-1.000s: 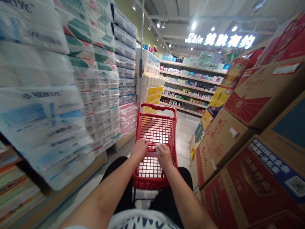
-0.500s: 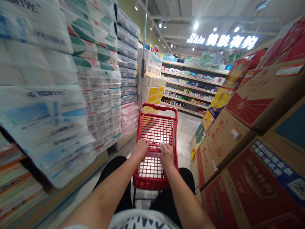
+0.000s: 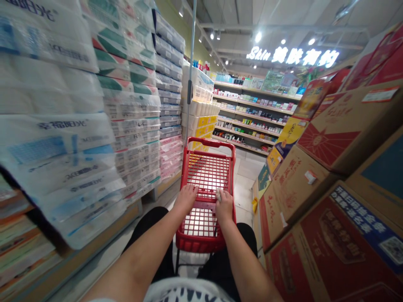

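Observation:
A red wire shopping cart (image 3: 208, 172) stands in the aisle straight ahead, with nothing visible in its basket. My left hand (image 3: 185, 198) is curled over the cart's near handle bar. My right hand (image 3: 224, 205) grips the same bar further right and also pinches a small white crumpled thing (image 3: 218, 193), perhaps a tissue, between its fingers. Both forearms reach forward over my dark trousers.
Tall stacks of wrapped tissue-paper packs (image 3: 94, 117) line the left side. Stacked cardboard cartons (image 3: 333, 167) crowd the right. A metal pole (image 3: 190, 63) rises beyond the cart. Shelves of small goods (image 3: 252, 121) cross the far end under a lit sign.
My right hand has slid slightly to the right along the handle bar. The cart and the view have edged forward down the aisle.

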A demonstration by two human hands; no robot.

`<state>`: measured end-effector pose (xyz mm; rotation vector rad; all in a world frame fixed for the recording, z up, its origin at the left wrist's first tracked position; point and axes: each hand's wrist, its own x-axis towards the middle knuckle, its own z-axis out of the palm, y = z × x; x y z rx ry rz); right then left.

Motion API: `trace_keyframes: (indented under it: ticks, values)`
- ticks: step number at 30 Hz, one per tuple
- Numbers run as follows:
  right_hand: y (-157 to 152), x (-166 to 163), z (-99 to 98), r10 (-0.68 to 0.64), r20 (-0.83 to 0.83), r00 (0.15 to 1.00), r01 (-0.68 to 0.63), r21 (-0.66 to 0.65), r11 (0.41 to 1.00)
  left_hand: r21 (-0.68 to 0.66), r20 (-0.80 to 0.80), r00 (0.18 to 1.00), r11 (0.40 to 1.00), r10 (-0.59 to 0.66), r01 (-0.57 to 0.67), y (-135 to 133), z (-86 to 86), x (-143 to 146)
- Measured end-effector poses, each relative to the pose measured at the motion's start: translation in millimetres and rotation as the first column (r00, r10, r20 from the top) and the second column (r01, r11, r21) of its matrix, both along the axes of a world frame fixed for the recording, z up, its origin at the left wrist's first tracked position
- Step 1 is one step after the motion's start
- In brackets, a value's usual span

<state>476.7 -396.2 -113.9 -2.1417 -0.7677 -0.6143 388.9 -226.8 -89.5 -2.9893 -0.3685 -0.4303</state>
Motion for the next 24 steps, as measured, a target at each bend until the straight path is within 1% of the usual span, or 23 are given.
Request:
trace_keyframes:
  ticks: [1, 4, 5, 6, 10, 11, 12, 15, 16, 17, 20, 21, 22, 24]
  values:
    - [-0.1, -0.5, 0.2, 0.028, 0.007, 1.000, -0.028, -0.012, 1.000, 0.004, -0.003, 1.000, 1.000, 0.000, 0.000, 0.1, 0.1, 0.3]
    - [0.1, -2.6, 0.0, 0.212, 0.038, 0.976, -0.208, -0.093, 0.974, 0.010, -0.005, 1.000, 1.000, -0.003, 0.003, 0.0, 0.4, 1.2]
    - [0.2, -2.9, 0.0, 0.238, 0.039, 0.970, -0.233, -0.104, 0.967, 0.009, -0.005, 1.000, 1.000, -0.004, 0.004, -0.1, 0.2, 1.3]
    - [0.2, -2.9, 0.3, 0.229, 0.037, 0.973, -0.224, -0.098, 0.970, 0.007, -0.003, 1.000, 1.000, -0.004, 0.004, -0.1, -0.1, 1.3]
    - [-0.9, -0.6, 1.8, 0.061, 0.015, 0.998, -0.061, -0.020, 0.998, 0.002, 0.018, 1.000, 1.000, -0.005, 0.004, -0.5, -1.6, 0.5]
    - [-1.1, -0.1, 1.5, 0.062, 0.016, 0.998, -0.062, -0.016, 0.998, 0.001, 0.021, 1.000, 1.000, -0.008, 0.008, -0.5, -1.7, 0.2]
    - [-1.2, 0.3, 0.7, 0.096, 0.024, 0.995, -0.096, -0.023, 0.995, 0.002, 0.024, 1.000, 1.000, -0.011, 0.011, -0.6, -1.6, 0.1]
    - [-0.5, 0.6, -3.4, 0.261, 0.057, 0.964, -0.257, -0.069, 0.964, 0.009, 0.018, 1.000, 1.000, -0.012, 0.012, -1.1, -0.2, -0.2]
    - [-0.1, 1.0, -4.7, 0.277, 0.062, 0.959, -0.273, -0.068, 0.960, 0.012, 0.016, 1.000, 1.000, -0.012, 0.012, -1.2, 0.3, -0.3]
    - [0.3, 1.5, -5.7, 0.256, 0.063, 0.965, -0.253, -0.052, 0.966, 0.014, 0.014, 1.000, 1.000, -0.014, 0.013, -1.4, 0.8, -0.5]
    - [1.1, 3.6, -7.1, 0.094, 0.045, 0.995, -0.096, 0.033, 0.995, 0.017, 0.007, 1.000, 1.000, -0.012, 0.012, -2.0, 1.7, -1.2]
    - [1.3, 4.2, -7.4, 0.069, 0.042, 0.997, -0.071, 0.048, 0.996, 0.020, 0.006, 1.000, 1.000, -0.009, 0.009, -2.1, 1.8, -1.3]
    - [1.5, 4.5, -7.8, 0.083, 0.045, 0.996, -0.085, 0.049, 0.995, 0.025, 0.005, 1.000, 1.000, -0.005, 0.005, -2.2, 1.9, -1.4]
    - [1.7, 4.6, -9.0, 0.190, 0.061, 0.980, -0.191, 0.013, 0.981, 0.036, 0.001, 1.000, 0.999, 0.001, -0.001, -2.3, 2.2, -1.4]
